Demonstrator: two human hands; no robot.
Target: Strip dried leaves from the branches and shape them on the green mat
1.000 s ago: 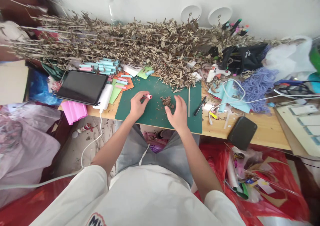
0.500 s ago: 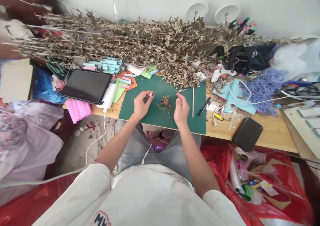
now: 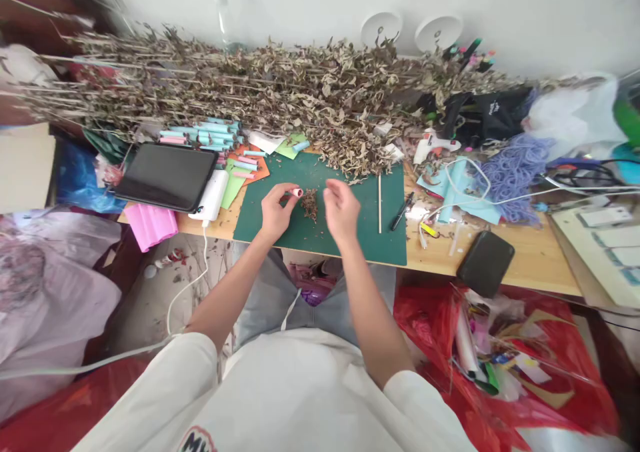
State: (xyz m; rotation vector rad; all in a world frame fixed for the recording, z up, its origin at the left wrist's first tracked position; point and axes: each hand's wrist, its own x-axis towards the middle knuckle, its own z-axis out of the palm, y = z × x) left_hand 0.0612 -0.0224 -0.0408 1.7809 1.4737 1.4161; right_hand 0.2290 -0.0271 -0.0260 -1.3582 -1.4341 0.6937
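Over the green cutting mat [image 3: 260, 205], my left hand [image 3: 277, 212] is closed around a small pink paper tube [image 3: 297, 193], its open end facing right with something dark inside. A small heap of crumbled dry leaves [image 3: 310, 204] lies on the mat just right of the tube. On the heap's other side is my right hand [image 3: 343, 212], held edge-down with fingers extended and slightly curved, and nothing visible in it. Farther right on the mat are a thin wooden stick [image 3: 379, 203] and a black marker [image 3: 403, 212].
Dried leafy stalks [image 3: 280, 85] spread along the back of the table. At left lie blue and pink paper tubes [image 3: 215, 132], a black tablet [image 3: 167, 175] and a white power bank [image 3: 213, 195]. A glue gun [image 3: 434, 144], purple yarn [image 3: 517, 172] and black case [image 3: 486, 263] sit at right.
My right hand has moved left toward the leaf heap, which is now narrower and nearer the tube. My left hand still holds the tube. The view has shifted slightly.
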